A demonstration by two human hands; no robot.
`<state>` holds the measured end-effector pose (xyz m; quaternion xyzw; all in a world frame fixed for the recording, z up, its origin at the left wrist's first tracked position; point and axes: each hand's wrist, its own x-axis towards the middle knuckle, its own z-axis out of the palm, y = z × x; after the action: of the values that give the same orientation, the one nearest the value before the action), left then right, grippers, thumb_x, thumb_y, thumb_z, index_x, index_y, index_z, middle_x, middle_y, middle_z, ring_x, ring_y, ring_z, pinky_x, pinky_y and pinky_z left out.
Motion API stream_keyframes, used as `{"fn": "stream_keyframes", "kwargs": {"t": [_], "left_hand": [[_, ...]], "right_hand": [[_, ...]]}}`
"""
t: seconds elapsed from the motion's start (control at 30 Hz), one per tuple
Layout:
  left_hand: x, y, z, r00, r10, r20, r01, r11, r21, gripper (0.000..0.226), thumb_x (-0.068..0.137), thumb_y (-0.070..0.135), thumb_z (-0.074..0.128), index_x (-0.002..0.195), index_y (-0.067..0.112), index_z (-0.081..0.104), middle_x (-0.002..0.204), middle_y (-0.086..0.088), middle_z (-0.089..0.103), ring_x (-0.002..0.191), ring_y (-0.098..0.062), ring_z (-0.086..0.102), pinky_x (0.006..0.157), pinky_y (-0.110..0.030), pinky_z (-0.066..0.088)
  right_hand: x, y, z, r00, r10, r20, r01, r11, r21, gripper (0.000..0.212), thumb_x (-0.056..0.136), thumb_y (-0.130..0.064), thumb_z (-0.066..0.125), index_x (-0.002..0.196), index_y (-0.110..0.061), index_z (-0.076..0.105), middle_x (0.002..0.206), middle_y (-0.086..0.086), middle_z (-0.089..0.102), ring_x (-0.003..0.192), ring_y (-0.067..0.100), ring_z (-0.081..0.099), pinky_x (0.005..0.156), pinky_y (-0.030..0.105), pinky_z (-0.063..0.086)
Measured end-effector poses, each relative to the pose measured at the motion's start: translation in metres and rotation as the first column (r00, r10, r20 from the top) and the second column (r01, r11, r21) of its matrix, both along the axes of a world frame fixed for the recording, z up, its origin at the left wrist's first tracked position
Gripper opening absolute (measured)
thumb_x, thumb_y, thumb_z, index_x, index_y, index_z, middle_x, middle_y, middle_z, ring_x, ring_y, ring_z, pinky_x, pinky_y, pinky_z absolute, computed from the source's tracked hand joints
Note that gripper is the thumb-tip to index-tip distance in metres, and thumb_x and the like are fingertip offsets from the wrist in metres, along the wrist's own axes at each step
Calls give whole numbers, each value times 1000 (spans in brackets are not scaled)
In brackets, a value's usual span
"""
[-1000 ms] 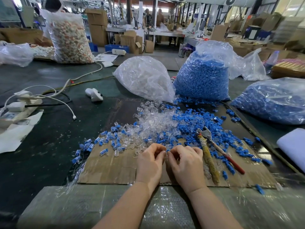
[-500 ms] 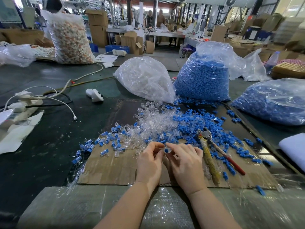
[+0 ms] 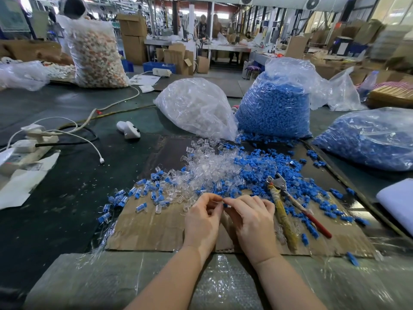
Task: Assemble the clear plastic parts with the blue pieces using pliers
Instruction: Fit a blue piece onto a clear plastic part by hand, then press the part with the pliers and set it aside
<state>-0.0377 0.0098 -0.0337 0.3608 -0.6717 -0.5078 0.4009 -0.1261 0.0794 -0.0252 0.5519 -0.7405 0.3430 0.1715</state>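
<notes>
— Blue piece is pinched in her right hand, fingertips meeting the left hand, which seems to hold a clear part, hard to see.
— Tiny thing; it could slip. Pliers lie idle at three o'clock, clear plastic parts heaped at twelve.

Two hands, one pliers, four plastic bags nearby.
</notes>
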Motion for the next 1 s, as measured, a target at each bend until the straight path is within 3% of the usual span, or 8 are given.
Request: {"fn": "stream_keyframes", "kwargs": {"t": [0.17, 0.27, 0.4, 0.47, 0.57, 0.7, 0.87, 1.0], "left_hand": [[0, -3, 4, 1000, -11, 0, 11, 999, 52, 23, 86, 6, 62, 80, 28, 58, 77, 6, 62, 70, 1, 59, 62, -9, 46], [0, -5, 6, 1000, -12, -9, 13, 995, 103, 19, 87, 7, 61, 83, 25, 59, 79, 3, 62, 77, -11, 60, 64, -14, 49], [-3, -4, 11, 1000, -2, -4, 3, 991, 135, 15, 88, 9, 60, 86, 23, 59, 77, 2, 60, 69, -9, 56, 57, -10, 46], [-7, -5, 12, 1000, 8, -3, -7, 990, 144, 13, 89, 9, 60, 86, 22, 59, 75, 2, 59, 64, -7, 52, 51, -8, 42], [-10, -4, 15, 1000, 10, 16, -12, 990, 140, 11, 89, 11, 60, 87, 22, 59, 76, 1, 59, 64, -7, 51, 52, -9, 41], [-10, -5, 18, 1000, 1, 10, -3, 986, 168, 12, 89, 10, 59, 89, 22, 59, 77, 1, 59, 64, -7, 52, 51, -9, 41], [-8, -7, 24, 1000, -13, -18, 17, 978, 209, 12, 90, 9, 58, 91, 21, 58, 83, -6, 63, 64, -9, 55, 53, -12, 45], [-9, -10, 31, 997, -10, -79, 29, 969, 245, 12, 89, 6, 58, 90, 18, 59, 81, -5, 62, 60, -6, 55, 50, -11, 46]], "right_hand": [[-9, 3, 7, 998, -61, -3, 61, 998, -30, 19, 85, -28, 64, 101, -19, 71, 89, -6, 66, 81, 16, 61, 81, 30, 28], [-25, 10, 17, 969, -233, 78, 229, 972, 51, 29, 89, -29, 61, 115, -17, 64, 105, -2, 64, 97, 16, 58, 90, 35, 31], [-55, 24, 30, 785, -619, 3, 551, 701, 452, 43, 93, -49, 42, 120, -18, 51, 124, 5, 51, 114, 22, 46, 96, 40, 33], [-65, 28, 34, 728, -686, -9, 533, 557, 637, 50, 88, -56, 44, 118, -16, 48, 133, 11, 43, 122, 29, 39, 98, 46, 32], [-71, 28, 33, 723, -690, -10, 467, 480, 743, 55, 83, -56, 50, 121, -16, 47, 139, 10, 36, 127, 31, 32, 100, 49, 28], [-71, 22, 35, 741, -668, -71, 487, 461, 742, 55, 82, -57, 53, 120, -17, 49, 135, 9, 40, 126, 30, 34, 99, 50, 29], [-71, 21, 41, 754, -657, -7, 487, 551, 678, 51, 89, -51, 46, 120, -11, 44, 130, 13, 44, 121, 32, 40, 95, 43, 36], [-67, 20, 53, 831, -548, 100, 361, 666, 652, 31, 94, -43, 40, 88, -12, 40, 95, 7, 56, 84, 23, 53, 64, 31, 38]]}}
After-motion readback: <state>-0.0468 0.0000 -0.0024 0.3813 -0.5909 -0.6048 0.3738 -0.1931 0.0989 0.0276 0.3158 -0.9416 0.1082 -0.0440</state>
